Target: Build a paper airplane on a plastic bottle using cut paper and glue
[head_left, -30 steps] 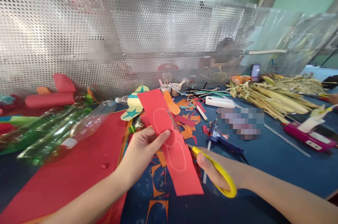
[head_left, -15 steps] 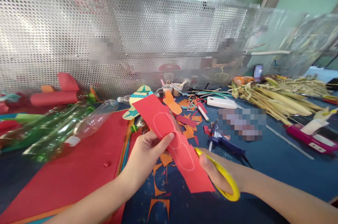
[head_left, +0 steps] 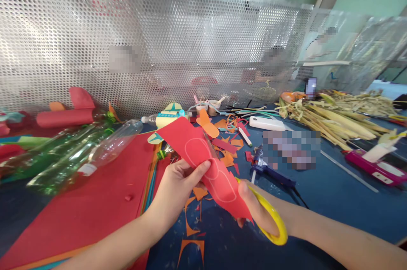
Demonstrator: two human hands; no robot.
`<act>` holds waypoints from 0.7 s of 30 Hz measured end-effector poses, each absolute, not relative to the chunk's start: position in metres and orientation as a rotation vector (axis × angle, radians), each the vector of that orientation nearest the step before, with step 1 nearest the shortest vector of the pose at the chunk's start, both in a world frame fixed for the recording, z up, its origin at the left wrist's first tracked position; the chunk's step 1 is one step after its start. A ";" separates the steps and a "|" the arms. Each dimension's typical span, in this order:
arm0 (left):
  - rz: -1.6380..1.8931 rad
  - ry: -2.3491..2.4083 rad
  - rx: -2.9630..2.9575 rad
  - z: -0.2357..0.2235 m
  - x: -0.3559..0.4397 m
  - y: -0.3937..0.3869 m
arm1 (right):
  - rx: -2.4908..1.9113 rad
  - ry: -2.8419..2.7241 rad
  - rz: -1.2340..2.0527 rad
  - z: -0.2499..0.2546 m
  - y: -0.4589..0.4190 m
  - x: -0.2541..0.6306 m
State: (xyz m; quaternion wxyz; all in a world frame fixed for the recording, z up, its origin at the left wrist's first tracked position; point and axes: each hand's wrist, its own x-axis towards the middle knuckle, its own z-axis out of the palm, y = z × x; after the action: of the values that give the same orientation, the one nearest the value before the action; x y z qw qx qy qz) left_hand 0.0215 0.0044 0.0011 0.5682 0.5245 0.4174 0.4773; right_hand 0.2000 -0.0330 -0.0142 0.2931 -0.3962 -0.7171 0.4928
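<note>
Between the thumb and fingers of my left hand [head_left: 182,183] is a strip of red paper [head_left: 224,179], held tilted above the table. Rounded shapes joined in a row are drawn on it in a pale line. My right hand [head_left: 256,200] is closed round the yellow handles of a pair of scissors [head_left: 276,227]. The scissor blades lie along the strip's right edge, partly hidden by the paper. Beneath the strip, orange paper scraps [head_left: 192,246] are scattered on the dark blue table. An orange paper cutout [head_left: 208,123] lies just beyond the strip.
Red paper sheets [head_left: 104,202] and plastic bottles [head_left: 76,151] lie on the left. A blue glue gun [head_left: 273,172], a white device [head_left: 267,123], dried husks [head_left: 337,121] and a magenta device [head_left: 375,167] occupy the right. A perforated metal screen [head_left: 190,45] stands behind, with people beyond.
The strip has tilted slightly, and its lower end now bends near my right hand. Fingers of the right hand show beneath it. Both hands keep their holds.
</note>
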 end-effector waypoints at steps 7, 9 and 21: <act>1.129 0.951 1.198 -0.002 0.022 0.007 | -1.089 -1.868 1.256 -0.024 -0.032 0.196; 1.117 0.951 1.201 -0.003 0.022 0.007 | -1.111 -1.869 1.266 -0.025 -0.032 0.195; 1.074 0.930 1.208 -0.001 0.020 0.006 | -1.134 -1.865 1.262 -0.025 -0.034 0.193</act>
State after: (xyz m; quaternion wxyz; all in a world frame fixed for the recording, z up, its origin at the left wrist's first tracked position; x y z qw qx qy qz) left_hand 0.0205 0.0059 -0.0013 0.5957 0.5202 0.4006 0.4626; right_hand 0.1926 -0.0342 -0.0246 0.3051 -0.4284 -0.7045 0.4765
